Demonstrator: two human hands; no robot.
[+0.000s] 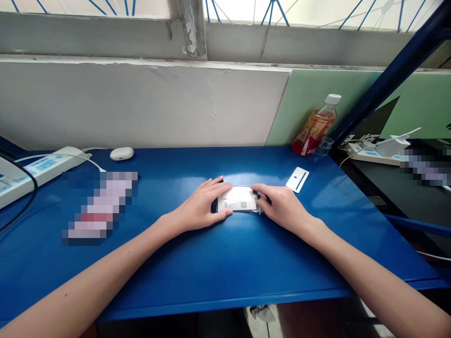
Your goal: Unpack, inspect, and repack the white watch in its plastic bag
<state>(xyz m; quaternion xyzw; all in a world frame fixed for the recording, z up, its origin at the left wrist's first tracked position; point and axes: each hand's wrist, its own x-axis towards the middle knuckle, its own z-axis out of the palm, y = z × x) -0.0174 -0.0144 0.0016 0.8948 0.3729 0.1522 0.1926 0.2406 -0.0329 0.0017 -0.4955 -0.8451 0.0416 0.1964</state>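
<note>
A small flat white packet (237, 199) with printed text and a square code lies on the blue table, midway between my hands. Clear plastic shows along its right edge. My left hand (206, 203) grips the left end, thumb on the near edge and fingers over the far one. At the opposite end, my right hand (280, 203) pinches the right edge with curled fingers. What is inside the packet is hidden. A white card (298, 180) with a dark stripe rests just beyond my right hand.
A phone-like blurred object (104, 206) lies at left, a white cable running to it. Behind it are a power strip (45, 164) and a white earbud case (121, 153). A drink bottle (313, 129) leans at the back right, near a blue slanted post (391, 80).
</note>
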